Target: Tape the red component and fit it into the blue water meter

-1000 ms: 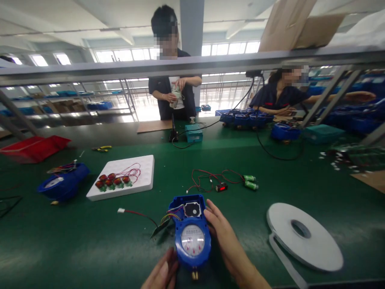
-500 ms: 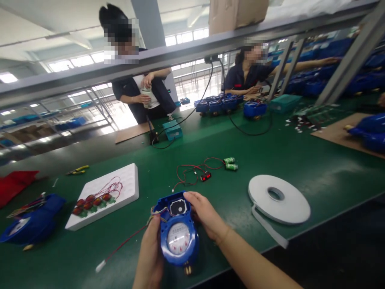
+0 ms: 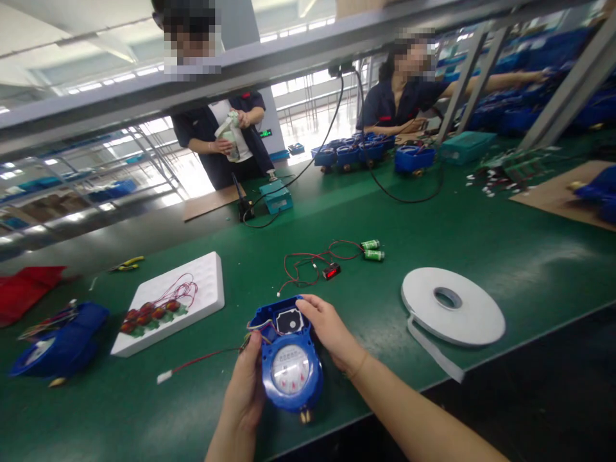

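A blue water meter (image 3: 290,359) with a round white dial and an open top compartment is held just above the green bench near its front edge. My left hand (image 3: 246,391) grips its left side, fingers wrapped round the housing. My right hand (image 3: 330,333) closes on its upper right side, fingertips at the open compartment. Coloured wires leave the meter's left side, and a red wire with a white plug (image 3: 164,376) trails over the bench.
A white tape reel (image 3: 452,307) lies to the right. A white foam tray (image 3: 208,282) with red parts and another blue meter (image 3: 58,346) sit left. Red wiring with green batteries (image 3: 371,249) lies beyond. Two other people work across the bench, one holding a bottle (image 3: 230,135).
My left hand has come up from below the meter to grip its left side. The view has swung to the right, and the meter has lifted slightly off the bench.
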`<move>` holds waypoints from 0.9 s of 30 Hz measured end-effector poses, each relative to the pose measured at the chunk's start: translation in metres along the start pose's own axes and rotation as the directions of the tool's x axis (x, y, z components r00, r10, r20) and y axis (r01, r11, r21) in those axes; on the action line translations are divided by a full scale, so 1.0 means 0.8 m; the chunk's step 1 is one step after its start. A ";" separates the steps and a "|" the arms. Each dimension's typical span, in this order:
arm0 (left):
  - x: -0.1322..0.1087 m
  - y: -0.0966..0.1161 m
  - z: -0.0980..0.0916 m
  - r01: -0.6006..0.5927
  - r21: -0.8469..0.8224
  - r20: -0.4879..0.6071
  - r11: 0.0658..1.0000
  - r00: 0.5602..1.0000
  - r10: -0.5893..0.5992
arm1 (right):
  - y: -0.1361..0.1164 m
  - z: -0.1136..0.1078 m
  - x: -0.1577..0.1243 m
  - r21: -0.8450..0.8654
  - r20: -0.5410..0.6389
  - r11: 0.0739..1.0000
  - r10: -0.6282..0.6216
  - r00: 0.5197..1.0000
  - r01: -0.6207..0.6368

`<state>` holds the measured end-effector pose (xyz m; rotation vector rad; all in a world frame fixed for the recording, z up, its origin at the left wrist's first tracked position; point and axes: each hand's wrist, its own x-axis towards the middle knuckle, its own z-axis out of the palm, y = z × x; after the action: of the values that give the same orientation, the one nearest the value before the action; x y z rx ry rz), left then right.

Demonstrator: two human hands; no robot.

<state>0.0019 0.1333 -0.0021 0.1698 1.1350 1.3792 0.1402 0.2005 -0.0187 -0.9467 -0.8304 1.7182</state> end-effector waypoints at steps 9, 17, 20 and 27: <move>0.003 -0.002 -0.004 -0.097 0.109 0.073 0.989 0.993 0.089 | 0.008 -0.001 0.006 -0.041 -0.015 0.998 -0.053 0.998 0.052; -0.001 0.018 -0.016 -0.123 0.217 0.121 0.968 0.988 0.099 | 0.027 -0.003 -0.003 -0.060 0.020 0.993 -0.097 0.995 0.098; -0.003 0.024 -0.022 -0.165 0.219 0.130 0.962 0.982 0.139 | 0.035 -0.012 -0.019 -0.051 0.049 0.994 -0.095 0.994 0.097; -0.013 0.042 -0.022 -0.294 0.173 0.073 0.940 0.956 0.286 | 0.043 -0.021 -0.038 -0.048 0.083 0.994 -0.093 0.992 0.098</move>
<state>-0.0313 0.1248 0.0179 0.5170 1.2323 1.5189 0.1478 0.1633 -0.0491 -0.8625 -0.9628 1.6681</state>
